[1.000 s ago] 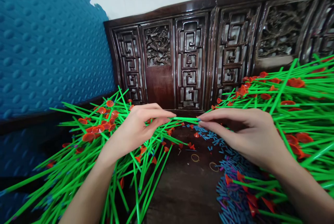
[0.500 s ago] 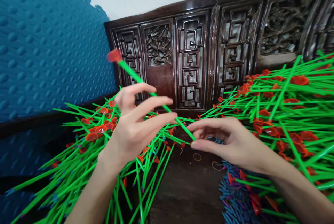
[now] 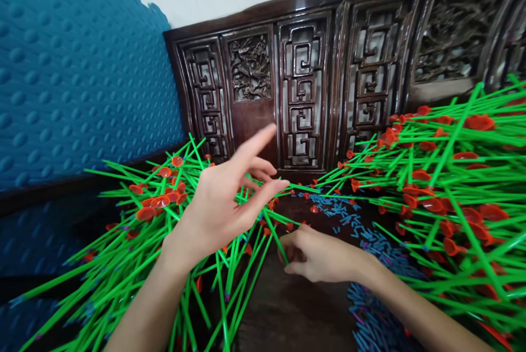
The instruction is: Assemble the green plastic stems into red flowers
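My left hand (image 3: 228,196) hovers above the left pile with its fingers apart and nothing between them. Lower and to the right, my right hand (image 3: 318,253) has its fingertips closed on a thin green stick (image 3: 281,248), whose far end runs up toward the left pile. The left pile of green sticks (image 3: 127,270) carries orange-red cups (image 3: 158,201) on some ends. A second, larger pile of green sticks with red cups (image 3: 464,177) lies right of my right hand.
Small blue pieces (image 3: 376,313) are scattered on the dark wooden surface (image 3: 283,313), partly beneath my right forearm. A carved dark wood panel (image 3: 255,127) closes off the back. A blue studded mat (image 3: 82,78) stands upright at the left.
The red-cupped stick that spanned both hands has left my left hand. My right hand has moved down and slightly left to a stick. Another stick now pokes up at the left pile's top.
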### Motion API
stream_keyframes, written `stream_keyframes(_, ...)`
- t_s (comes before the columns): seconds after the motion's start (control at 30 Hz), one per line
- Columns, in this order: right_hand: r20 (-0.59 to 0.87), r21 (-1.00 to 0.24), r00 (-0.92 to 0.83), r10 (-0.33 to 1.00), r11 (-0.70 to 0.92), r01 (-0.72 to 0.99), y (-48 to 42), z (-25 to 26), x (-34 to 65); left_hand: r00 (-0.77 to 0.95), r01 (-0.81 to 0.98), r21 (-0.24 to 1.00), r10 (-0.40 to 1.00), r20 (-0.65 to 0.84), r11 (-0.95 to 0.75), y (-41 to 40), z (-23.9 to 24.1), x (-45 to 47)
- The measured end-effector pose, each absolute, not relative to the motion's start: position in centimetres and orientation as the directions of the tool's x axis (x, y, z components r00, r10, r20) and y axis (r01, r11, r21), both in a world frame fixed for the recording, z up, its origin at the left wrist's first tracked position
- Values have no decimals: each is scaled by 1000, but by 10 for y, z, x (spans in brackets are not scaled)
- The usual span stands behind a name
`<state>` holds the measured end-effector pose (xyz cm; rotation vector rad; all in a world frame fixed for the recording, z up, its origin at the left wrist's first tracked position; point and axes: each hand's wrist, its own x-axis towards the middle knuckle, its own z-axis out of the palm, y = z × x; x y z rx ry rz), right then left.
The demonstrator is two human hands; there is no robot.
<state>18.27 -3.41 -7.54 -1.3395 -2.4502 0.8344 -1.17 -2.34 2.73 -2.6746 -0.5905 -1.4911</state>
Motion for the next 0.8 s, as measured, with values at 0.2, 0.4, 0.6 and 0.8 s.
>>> stream_keyframes(0.2,-86,-496,-537,839,432,754,-30,-89,181,518,416,-110,136,845,-902,-22,31,-12)
stream_keyframes(0.4,-91,-479,-514,853,416,773,-31,-90,180,481,440,-193,48,875,-877,-22,34,-15)
stream_keyframes(0.6,-133,-473,-494,859,383,793,-31,-98,177,666,333,-49,199,719,-942,-13,24,-11)
stream_keyframes(0.8,-122,-448,-476,871,380,810,-31,-98,178,781,279,-88,173,600,-956,-11,20,-12)
